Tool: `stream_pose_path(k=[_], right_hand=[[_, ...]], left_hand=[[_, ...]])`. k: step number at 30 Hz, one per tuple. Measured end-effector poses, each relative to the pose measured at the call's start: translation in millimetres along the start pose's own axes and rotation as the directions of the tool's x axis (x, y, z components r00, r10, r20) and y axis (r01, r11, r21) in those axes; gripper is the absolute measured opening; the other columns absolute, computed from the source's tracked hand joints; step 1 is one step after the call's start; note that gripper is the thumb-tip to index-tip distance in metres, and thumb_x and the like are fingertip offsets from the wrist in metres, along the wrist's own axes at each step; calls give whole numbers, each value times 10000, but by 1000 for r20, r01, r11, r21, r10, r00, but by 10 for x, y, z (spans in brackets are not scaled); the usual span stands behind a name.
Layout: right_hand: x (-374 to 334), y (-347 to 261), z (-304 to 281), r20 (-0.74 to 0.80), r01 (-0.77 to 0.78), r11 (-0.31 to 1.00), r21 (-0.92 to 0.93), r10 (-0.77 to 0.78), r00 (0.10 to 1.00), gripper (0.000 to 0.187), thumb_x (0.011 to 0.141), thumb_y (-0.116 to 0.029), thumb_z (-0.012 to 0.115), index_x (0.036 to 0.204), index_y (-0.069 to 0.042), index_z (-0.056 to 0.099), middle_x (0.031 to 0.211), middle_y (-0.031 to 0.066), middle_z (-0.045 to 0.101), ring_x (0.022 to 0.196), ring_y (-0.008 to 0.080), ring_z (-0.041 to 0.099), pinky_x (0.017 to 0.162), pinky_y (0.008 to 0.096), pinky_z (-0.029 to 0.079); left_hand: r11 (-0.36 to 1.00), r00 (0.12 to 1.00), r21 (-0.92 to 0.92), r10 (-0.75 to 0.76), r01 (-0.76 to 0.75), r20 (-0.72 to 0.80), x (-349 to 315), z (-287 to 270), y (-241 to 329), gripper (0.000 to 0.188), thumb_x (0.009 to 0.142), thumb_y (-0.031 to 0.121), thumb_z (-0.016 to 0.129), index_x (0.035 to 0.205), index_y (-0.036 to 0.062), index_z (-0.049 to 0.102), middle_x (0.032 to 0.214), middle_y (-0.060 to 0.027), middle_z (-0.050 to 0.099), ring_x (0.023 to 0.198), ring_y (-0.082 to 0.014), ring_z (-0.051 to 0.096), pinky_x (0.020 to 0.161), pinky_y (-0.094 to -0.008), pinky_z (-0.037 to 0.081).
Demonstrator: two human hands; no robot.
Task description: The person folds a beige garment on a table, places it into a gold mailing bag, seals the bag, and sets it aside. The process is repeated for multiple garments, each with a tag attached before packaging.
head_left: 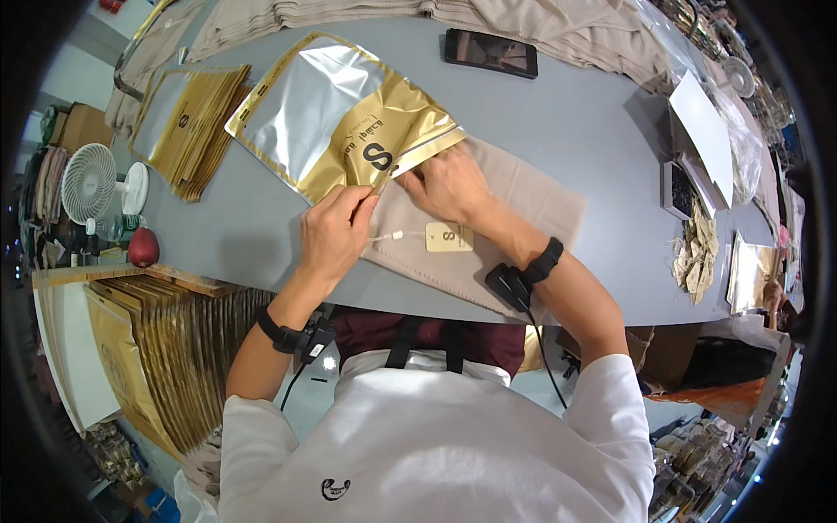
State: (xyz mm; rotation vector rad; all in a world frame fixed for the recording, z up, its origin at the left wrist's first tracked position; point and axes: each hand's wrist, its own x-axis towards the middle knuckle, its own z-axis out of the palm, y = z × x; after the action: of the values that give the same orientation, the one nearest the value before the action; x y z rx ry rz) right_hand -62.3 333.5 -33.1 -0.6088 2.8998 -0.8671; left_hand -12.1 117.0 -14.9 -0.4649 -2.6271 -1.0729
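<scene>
A gold plastic bag (384, 118) with a clear silvery window lies slanted on the grey table. At its near corner my left hand (336, 231) is closed, pinching the bag's edge between thumb and fingers. The fingers of my right hand (449, 183) reach under the bag's open edge and are hidden there; only the thumb and the back of the hand show. Beneath my right hand and forearm lies a folded beige cloth (532, 200). A cream square tag (449, 237) rests on the cloth, with a white string running toward my left hand.
Stacked gold bags (187, 126) lie at the left, near a white fan (91, 183) and a dark red round object (143, 247). A phone (491, 53) lies at the far side, before piled beige cloth (558, 30). Small tags (696, 253) sit at the right.
</scene>
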Motion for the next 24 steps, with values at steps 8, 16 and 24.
stream_pose_path(k=[8,16,24], right_hand=[[55,21,124,-207,380,850,-364,-471,857,353,942,-284,687,1134,11,711,1247,197,676,1242,366,589,1060,495,461],[50,-112,72,-125,567,823,41,-559,820,598,839,-565,773,1153,-58,725,1271,114,675,1306,370,540,1152,486,389],[113,-109,8,65,388,895,221,-410,910,529,759,-471,866,1067,-56,756,1198,126,691,1258,357,549,1142,466,352]], left_hand=[[999,998,39,-32,35,-58,-127,23,-55,196,919,117,784,1091,36,736,862,-114,742,678,-213,710,618,-323,556],[940,962,-227,-271,255,-40,-166,24,-129,202,920,106,805,1086,4,751,809,-105,762,691,-119,705,647,-273,561],[890,915,-214,-390,403,100,-71,-56,-226,154,924,102,778,1005,-28,770,786,-103,773,652,-107,690,621,-277,538]])
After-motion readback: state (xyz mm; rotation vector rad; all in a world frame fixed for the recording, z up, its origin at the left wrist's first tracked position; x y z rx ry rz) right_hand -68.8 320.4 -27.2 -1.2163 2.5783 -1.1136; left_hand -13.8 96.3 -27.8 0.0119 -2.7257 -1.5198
